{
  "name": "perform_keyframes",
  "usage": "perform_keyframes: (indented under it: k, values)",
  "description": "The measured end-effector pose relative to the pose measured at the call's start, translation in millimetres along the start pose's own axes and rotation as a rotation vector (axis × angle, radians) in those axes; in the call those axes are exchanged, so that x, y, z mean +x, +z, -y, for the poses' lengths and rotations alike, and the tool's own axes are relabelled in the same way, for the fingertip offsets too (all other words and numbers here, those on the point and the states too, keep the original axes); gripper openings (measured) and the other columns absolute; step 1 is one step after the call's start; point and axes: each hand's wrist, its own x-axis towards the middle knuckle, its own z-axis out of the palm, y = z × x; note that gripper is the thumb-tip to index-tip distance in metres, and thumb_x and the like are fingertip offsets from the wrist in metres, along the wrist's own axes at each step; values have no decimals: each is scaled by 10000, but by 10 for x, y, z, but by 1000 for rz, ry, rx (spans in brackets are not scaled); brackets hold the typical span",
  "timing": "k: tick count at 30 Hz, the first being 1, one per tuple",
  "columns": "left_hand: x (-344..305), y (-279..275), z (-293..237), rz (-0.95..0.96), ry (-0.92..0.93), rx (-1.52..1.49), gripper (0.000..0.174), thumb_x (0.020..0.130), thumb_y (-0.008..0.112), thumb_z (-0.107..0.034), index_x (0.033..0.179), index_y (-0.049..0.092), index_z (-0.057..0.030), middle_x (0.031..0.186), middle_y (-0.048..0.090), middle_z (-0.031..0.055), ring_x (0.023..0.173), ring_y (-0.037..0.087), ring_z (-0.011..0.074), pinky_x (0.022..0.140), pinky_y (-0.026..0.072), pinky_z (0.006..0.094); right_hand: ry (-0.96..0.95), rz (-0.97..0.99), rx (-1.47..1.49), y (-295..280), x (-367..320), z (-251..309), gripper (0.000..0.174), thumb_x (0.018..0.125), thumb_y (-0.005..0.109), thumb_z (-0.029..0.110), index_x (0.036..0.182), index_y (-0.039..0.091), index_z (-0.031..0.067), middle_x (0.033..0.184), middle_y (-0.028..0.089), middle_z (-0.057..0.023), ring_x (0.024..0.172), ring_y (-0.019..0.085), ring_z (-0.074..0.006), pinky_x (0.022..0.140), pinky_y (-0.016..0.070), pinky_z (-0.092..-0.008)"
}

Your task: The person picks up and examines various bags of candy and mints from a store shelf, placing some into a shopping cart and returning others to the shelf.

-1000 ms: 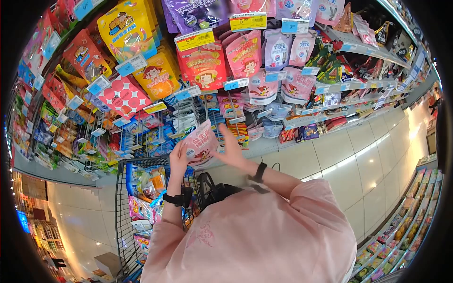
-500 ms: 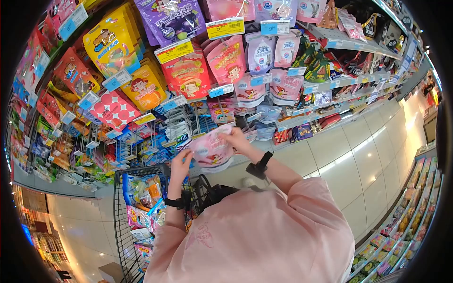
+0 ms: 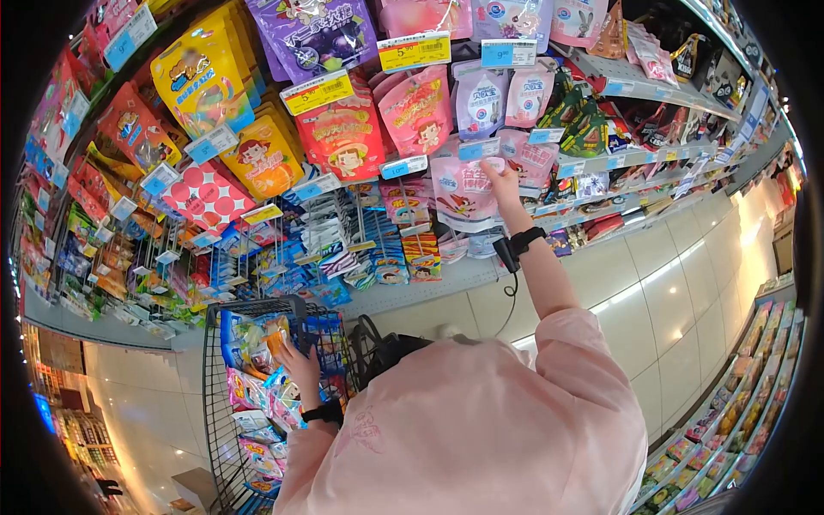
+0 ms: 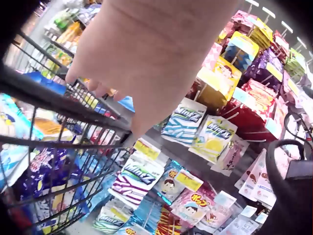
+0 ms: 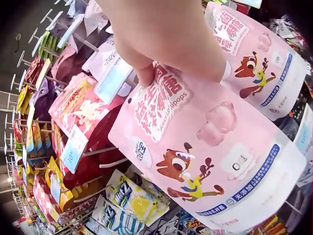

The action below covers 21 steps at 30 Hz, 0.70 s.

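In the head view a pink lollipop pouch [image 3: 464,194] is at the shelf hooks, its top edge pinched by my right hand [image 3: 506,190]. Close up in the right wrist view, the pouch [image 5: 195,152] hangs tilted below my right hand [image 5: 164,36], beside a blue price tag; a similar pink pouch [image 5: 257,58] is behind it. My left hand [image 3: 302,375] is over the shopping cart [image 3: 212,378], fingers extended near the cart's top. In the left wrist view the left hand [image 4: 142,58] is above the cart's rim, its fingertips partly hidden.
Snack bags [image 3: 249,390] fill the cart. Hanging candy pouches, including a red one [image 3: 339,137] and a purple one [image 3: 313,39], cover the rack ahead. A black bag [image 3: 386,348] lies against the body, and low shelves [image 3: 730,403] run along the right. Tiled floor [image 3: 635,283] lies between.
My right hand has carried the pink pouch up and right to the rack. The left hand has let go of it and moved down to the cart.
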Motion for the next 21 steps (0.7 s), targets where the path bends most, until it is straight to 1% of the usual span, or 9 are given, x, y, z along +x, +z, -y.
perform_keyframes:
  k: [1,4,5,6,8,11,14,17,21]
  values:
    - [-84,37,7,107,-86,-9,678,720,591,-349,1245,291,-42,1230,371,185,1121,369,342,909,269,504,0,-26,13,-5,14,-4,180,754,623,162,856,598,17,770,601,-10,656,523,-59,581,408,-214]
    - [-279,198,49,100,-56,45,683,717,588,-352,1243,290,-35,1184,412,171,1078,413,321,890,269,522,4,-53,20,-16,64,-35,187,759,620,172,869,593,23,783,602,-12,671,530,-68,597,409,-223]
    - [-298,200,15,31,-37,125,670,712,585,-355,1231,304,-37,1107,462,143,1017,453,299,863,284,524,8,-60,19,-17,73,-57,190,763,617,182,880,592,34,794,604,-13,676,539,-77,605,412,-231]
    - [-293,192,2,35,-40,127,670,712,585,-355,1231,304,-37,1107,462,143,1017,453,299,863,284,524,12,-59,17,-20,84,-77,190,763,617,182,880,592,34,794,604,-13,676,539,-77,605,412,-231]
    - [-270,180,-29,66,-96,113,637,715,580,-354,1209,329,-41,1046,490,130,974,474,293,843,295,521,8,-70,53,-35,122,-110,189,751,623,151,866,592,3,779,596,-14,688,526,-70,606,406,-223]
    - [-219,179,-47,128,-167,78,606,720,575,-342,1193,344,-42,1006,504,125,954,485,292,847,288,528,-15,-93,18,-46,167,-135,190,752,619,144,872,592,0,777,594,-14,683,522,-71,603,404,-223]
    - [-230,147,-65,120,-159,72,595,725,571,-342,1190,350,-45,1013,509,129,948,492,294,848,289,528,-28,-128,-53,-71,161,-99,178,752,615,138,861,600,-1,761,592,-9,672,511,-65,599,400,-222]
    - [-242,170,-63,102,-154,99,588,728,567,-345,1188,355,-46,1022,508,131,949,492,296,848,291,526,-97,-88,-87,-91,231,-185,159,751,611,129,841,607,-2,742,589,-1,666,502,-61,594,396,-221]
    - [-240,177,-51,101,-157,81,585,727,566,-348,1185,360,-48,1027,509,132,948,494,297,846,296,523,-107,-111,-110,-64,258,-202,148,748,607,116,833,610,-4,735,588,4,665,502,-62,591,394,-220]
